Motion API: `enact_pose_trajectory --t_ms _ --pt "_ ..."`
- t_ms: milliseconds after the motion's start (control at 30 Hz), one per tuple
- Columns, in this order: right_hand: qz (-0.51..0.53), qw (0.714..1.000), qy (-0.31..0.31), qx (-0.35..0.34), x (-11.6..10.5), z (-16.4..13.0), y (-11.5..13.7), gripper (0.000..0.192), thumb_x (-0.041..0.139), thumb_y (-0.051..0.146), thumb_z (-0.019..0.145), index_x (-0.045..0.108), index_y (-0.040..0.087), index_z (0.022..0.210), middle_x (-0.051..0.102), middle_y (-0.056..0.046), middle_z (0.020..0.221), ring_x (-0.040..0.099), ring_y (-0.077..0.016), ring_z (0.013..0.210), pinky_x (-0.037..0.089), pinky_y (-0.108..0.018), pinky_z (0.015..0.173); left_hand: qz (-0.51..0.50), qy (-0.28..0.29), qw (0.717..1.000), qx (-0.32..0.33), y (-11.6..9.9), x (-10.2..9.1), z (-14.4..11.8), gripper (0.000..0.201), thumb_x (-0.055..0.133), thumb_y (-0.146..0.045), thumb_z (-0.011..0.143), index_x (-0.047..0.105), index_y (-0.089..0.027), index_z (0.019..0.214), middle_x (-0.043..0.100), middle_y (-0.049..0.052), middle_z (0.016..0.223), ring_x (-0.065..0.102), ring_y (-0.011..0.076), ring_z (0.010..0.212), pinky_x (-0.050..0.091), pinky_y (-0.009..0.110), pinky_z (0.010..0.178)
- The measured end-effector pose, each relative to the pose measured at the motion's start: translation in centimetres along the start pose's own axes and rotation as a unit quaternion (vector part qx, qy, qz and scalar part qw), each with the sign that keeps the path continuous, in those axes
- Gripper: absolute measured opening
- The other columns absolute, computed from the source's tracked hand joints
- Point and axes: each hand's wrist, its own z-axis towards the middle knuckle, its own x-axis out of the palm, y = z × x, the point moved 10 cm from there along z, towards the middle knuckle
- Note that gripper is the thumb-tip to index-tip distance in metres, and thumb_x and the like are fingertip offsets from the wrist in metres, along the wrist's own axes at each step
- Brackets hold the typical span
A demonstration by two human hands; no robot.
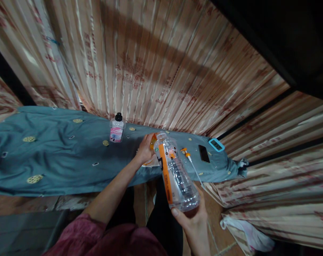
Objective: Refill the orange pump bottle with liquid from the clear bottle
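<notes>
Right hand cups base of clear plastic bottle, fingers clamped on it, neck tilted away. Left hand closed at bottle's mouth on orange cap. Bottle looks empty: light, thin-walled, crushable, slick; hold base and neck. Count: 1 clear bottle; beyond grip 1 small bottle, 1 phone, 1 timer.

You hold a clear bottle with an orange stripe; the small bottle further left has a black cap and pink label. The cloth is teal with yellow dotted rounds, your sleeve maroon, the timer bright blue
</notes>
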Motion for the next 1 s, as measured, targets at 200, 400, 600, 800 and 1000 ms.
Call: enact_pose_trajectory --t_ms 200,400,600,800,1000 --pt "0.008 1.000 0.006 0.003 0.27 -0.18 -0.08 0.081 0.092 0.032 0.056 0.054 0.020 0.126 0.079 -0.009 0.109 0.079 -0.0280 0.091 0.064 -0.035 0.080 -0.004 0.001 1.000 -0.007 -0.05 -0.09 0.02 0.073 0.078 -0.016 0.059 0.060 -0.021 0.129 0.064 0.010 0.122 0.065 0.0333 0.114 0.054 0.049 0.102" --pt "0.020 1.000 0.004 0.011 0.19 -0.16 -0.28 0.083 0.093 0.030 0.054 0.054 0.020 0.128 0.078 -0.009 0.111 0.078 -0.0268 0.093 0.064 -0.033 0.081 -0.007 -0.004 1.000 -0.009 -0.03 -0.09 -0.02 0.070 0.078 -0.018 0.060 0.061 -0.022 0.128 0.064 0.008 0.120 0.065 0.0316 0.111 0.055 0.047 0.101" --pt "0.023 1.000 0.011 0.010 0.28 -0.11 -0.32 0.083 0.092 0.027 0.053 0.054 0.021 0.127 0.077 -0.007 0.113 0.077 -0.0254 0.098 0.062 -0.032 0.085 -0.019 -0.010 1.000 -0.012 0.14 -0.04 -0.07 0.072 0.077 -0.017 0.058 0.060 -0.022 0.127 0.064 0.009 0.121 0.064 0.0339 0.114 0.054 0.050 0.102" --pt "-0.017 1.000 0.003 -0.005 0.11 -0.09 0.16 0.081 0.090 0.033 0.056 0.054 0.019 0.126 0.077 -0.011 0.114 0.077 -0.0291 0.099 0.063 -0.036 0.086 -0.020 0.000 1.000 -0.017 0.15 0.00 -0.04 0.069 0.077 -0.021 0.060 0.061 -0.021 0.127 0.063 0.010 0.120 0.064 0.0335 0.113 0.053 0.050 0.102" --pt "-0.025 1.000 0.007 0.000 0.27 -0.15 0.24 0.082 0.089 0.036 0.057 0.052 0.017 0.128 0.076 -0.013 0.115 0.077 -0.0291 0.100 0.063 -0.035 0.086 -0.014 -0.004 1.000 -0.016 0.21 -0.02 -0.03 0.071 0.076 -0.019 0.060 0.059 -0.022 0.128 0.063 0.009 0.122 0.064 0.0324 0.114 0.053 0.049 0.103"
